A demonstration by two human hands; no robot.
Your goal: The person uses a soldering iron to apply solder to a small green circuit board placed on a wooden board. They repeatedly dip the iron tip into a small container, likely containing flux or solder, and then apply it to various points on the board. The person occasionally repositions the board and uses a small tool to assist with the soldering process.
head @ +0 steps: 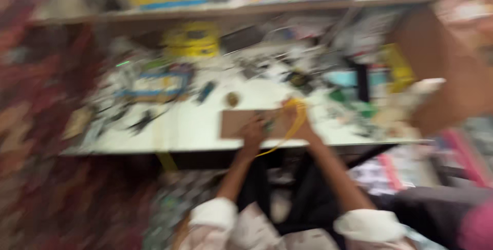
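Blur smears the whole view, so read what follows loosely; your left hand [252, 132] lies on a brown board [237, 122] that sits flat near the front edge of the pale table [195, 129]; your right hand [298, 121] is at the board's right end, just beside the left hand; a yellow cable [297, 114] loops over the back of your right hand and trails down and left past the table edge, under your left wrist; whether the cable is pinched between your right fingers or only draped over them, you cannot tell from this view, and the same goes for the left fingers, which look curled down onto the board but are too smeared to judge as spread or pressed together; a small dark green thing shows between the two hands, too blurred to name; behind the board a small round brown object [232, 99] rests on the table, apart from both hands; farther back, clutter covers the tabletop, with a blue-edged tray [154, 87] to the left and a yellow box [191, 39] under the shelf [231, 10]; your white cuffs show at the bottom of the view.
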